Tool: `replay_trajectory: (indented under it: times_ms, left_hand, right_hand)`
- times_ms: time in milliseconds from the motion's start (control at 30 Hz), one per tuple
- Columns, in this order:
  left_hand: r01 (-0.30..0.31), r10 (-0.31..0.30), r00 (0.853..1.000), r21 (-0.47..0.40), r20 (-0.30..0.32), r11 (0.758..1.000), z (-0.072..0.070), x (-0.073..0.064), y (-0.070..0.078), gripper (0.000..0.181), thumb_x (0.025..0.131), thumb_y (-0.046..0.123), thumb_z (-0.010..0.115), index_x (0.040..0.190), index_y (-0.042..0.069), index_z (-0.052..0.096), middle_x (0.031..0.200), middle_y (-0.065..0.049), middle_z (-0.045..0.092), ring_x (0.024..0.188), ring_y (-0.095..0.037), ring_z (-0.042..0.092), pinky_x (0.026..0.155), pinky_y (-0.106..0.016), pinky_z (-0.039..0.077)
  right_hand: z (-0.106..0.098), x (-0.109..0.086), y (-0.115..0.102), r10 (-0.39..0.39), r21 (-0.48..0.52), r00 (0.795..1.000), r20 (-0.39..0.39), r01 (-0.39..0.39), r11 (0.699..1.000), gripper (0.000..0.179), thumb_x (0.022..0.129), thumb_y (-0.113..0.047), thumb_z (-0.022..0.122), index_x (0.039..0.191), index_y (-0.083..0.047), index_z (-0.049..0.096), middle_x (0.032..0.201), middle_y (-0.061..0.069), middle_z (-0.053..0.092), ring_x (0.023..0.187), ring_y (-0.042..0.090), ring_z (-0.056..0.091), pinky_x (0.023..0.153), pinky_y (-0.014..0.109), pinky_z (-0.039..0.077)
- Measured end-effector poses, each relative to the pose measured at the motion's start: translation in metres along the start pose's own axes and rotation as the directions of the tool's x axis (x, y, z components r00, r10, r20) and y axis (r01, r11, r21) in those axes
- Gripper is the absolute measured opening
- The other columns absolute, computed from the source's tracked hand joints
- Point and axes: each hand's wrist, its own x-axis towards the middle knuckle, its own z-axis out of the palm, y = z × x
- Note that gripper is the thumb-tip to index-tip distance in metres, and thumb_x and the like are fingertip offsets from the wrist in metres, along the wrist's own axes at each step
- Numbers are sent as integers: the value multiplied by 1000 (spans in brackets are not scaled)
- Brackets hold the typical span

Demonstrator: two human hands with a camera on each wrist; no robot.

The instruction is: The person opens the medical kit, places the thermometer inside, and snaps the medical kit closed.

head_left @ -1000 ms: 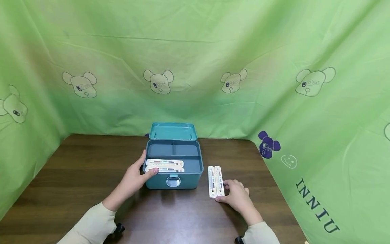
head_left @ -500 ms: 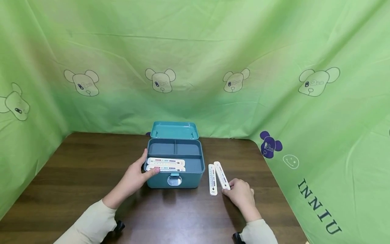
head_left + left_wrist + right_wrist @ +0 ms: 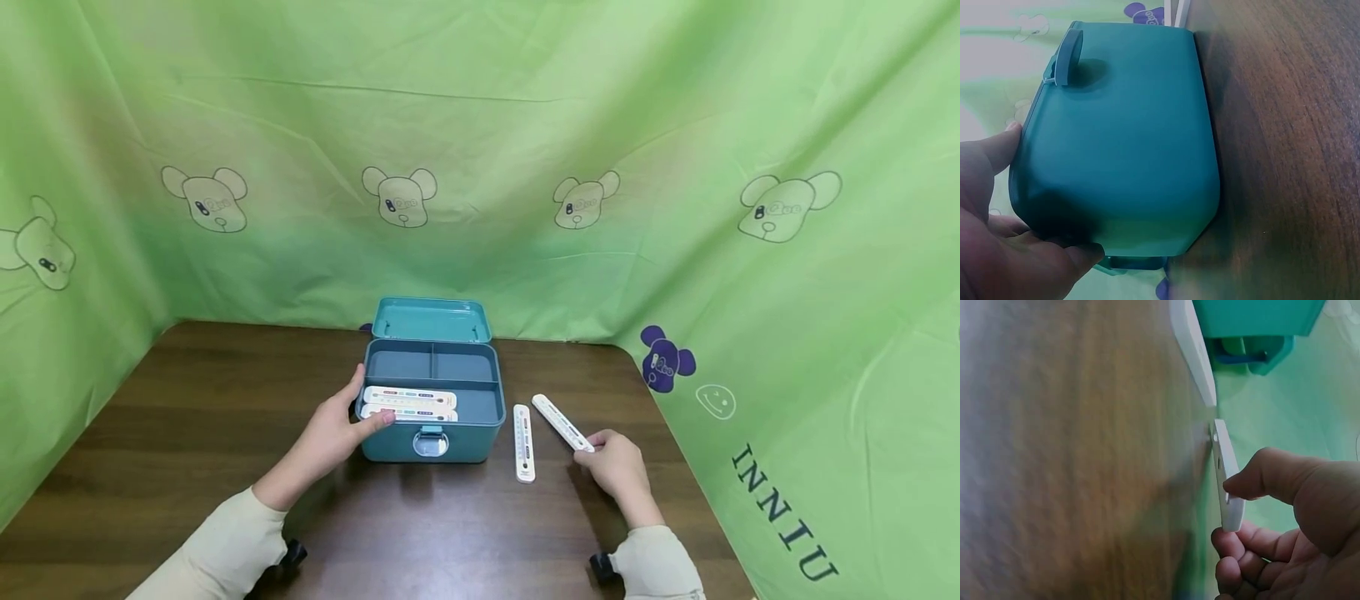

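My right hand (image 3: 617,468) pinches the near end of a white strip thermometer (image 3: 561,422), between thumb and fingers in the right wrist view. It slants, far end to the left, apparently just off the table. A second white thermometer (image 3: 524,443) lies on the table to its left. My left hand (image 3: 327,433) grips the left front corner of a teal storage box (image 3: 390,448), thumb over the front rim and fingers along the left side. Inside the front compartment, two more thermometers (image 3: 410,397) lie crosswise, one behind the other; my thumb partly hides the nearer one.
The box's lid (image 3: 431,320) is open, tipped back toward the green curtain (image 3: 480,125). Two small compartments (image 3: 399,362) sit at the back of the box. A metal-look clasp (image 3: 431,443) is on its front. Brown wood tabletop (image 3: 187,417) surrounds the box.
My right hand has moved right and slightly away, drawing one thermometer from beside the other and turning it into a slant. My left hand stays on the box.
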Motion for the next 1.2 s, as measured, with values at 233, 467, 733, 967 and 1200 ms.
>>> replay_trajectory:
  times_ms: [233,467,733,967,1200]
  left_hand:
    - [4,-4,1000,-2,0,1000,-1,1,0,110,88,55,77,165,7,14,166,-18,28,152,-38,29,119,-57,33]
    - [-1,1,1000,3,-1,1000,-1,1,1,110,88,55,76,165,7,13,166,-19,28,152,-38,30,119,-57,33]
    - [5,-5,1000,3,11,1000,-1,2,1,111,89,54,76,164,5,12,166,-20,28,152,-38,30,119,-57,34]
    - [3,-4,1000,21,17,1000,-2,2,2,111,88,57,75,164,6,13,166,-19,28,152,-38,31,119,-56,34]
    - [-6,5,999,61,32,998,-4,2,3,113,88,59,74,164,3,13,165,-21,30,150,-38,34,118,-56,36]
  right_hand:
    - [-10,13,3,-26,39,998,-56,28,999,31,81,-25,75,101,-2,72,85,7,71,75,21,60,66,34,46]
    - [-24,28,-1,-117,129,984,-137,135,982,29,84,-18,73,109,-3,71,95,8,72,82,12,62,73,24,48]
    - [-42,31,-18,-228,247,965,-129,254,935,29,87,-11,74,114,-2,70,99,13,71,83,9,61,70,16,50]
    - [-52,32,-33,-361,265,929,-80,369,891,30,90,-13,77,117,-3,70,100,11,69,85,11,60,73,20,49]
    - [-59,34,-46,-479,263,875,-61,477,838,29,91,-14,78,119,-8,70,106,9,69,99,24,62,87,27,48]
